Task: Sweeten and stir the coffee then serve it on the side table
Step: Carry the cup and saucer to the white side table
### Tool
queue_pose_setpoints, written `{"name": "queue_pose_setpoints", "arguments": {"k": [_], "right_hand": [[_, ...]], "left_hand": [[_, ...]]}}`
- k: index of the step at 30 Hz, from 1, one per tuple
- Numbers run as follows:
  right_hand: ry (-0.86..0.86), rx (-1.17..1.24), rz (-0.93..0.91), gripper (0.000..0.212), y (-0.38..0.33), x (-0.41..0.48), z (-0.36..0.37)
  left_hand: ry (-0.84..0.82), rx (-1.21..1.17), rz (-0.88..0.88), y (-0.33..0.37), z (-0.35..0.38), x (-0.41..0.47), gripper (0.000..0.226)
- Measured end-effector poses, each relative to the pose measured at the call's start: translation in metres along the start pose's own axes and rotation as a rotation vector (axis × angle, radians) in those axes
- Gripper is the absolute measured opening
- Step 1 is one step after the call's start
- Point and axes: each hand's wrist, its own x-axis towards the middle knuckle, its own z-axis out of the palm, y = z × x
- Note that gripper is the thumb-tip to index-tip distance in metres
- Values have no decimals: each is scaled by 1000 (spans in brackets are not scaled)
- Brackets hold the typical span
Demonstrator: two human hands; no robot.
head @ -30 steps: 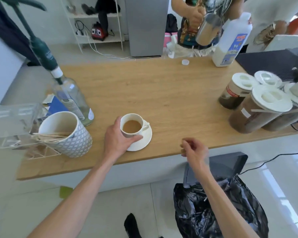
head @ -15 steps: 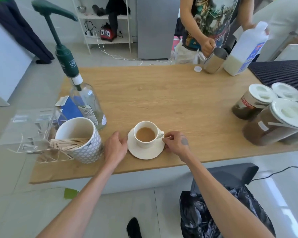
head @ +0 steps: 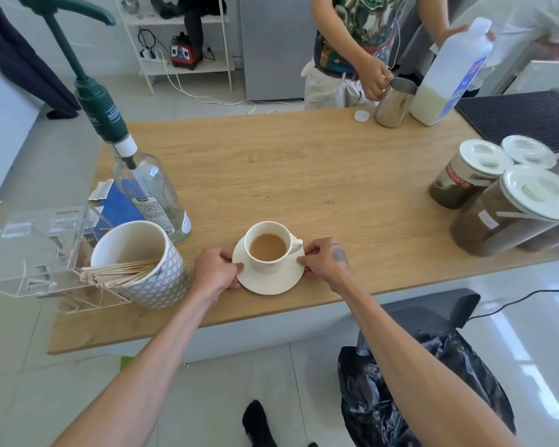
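Wooden counter [head: 304,175] over pale tiled floor [head: 39,375]

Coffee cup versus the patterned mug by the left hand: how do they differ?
The coffee cup is smaller, plain white, holds milky coffee and sits on a saucer gripped by both hands. The patterned mug is larger, grey-patterned outside, stands directly on the table and holds wooden stir sticks. Both are upright with white interiors.

A patterned mug [head: 149,269] of wooden stir sticks [head: 120,273] stands on the wooden counter [head: 304,175]. Behind the mug is a clear pump bottle [head: 152,195]. Far across the counter from the mug stand lidded jars [head: 497,201], a steel pitcher [head: 394,103] and a milk jug [head: 449,75].
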Motion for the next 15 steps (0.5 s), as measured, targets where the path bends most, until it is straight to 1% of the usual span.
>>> {"name": "queue_pose_setpoints", "arguments": {"k": [4,11,15], "right_hand": [[0,64,40,7,-1,-5,-2],[0,130,74,16,6,-19,-14],[56,173,67,15,15,-31,-33]], "left_hand": [[-21,-61,-27,-1,0,1,17],[-74,-121,-36,1,5,-4,16],[-122,-141,-12,9,15,-15,17]]}}
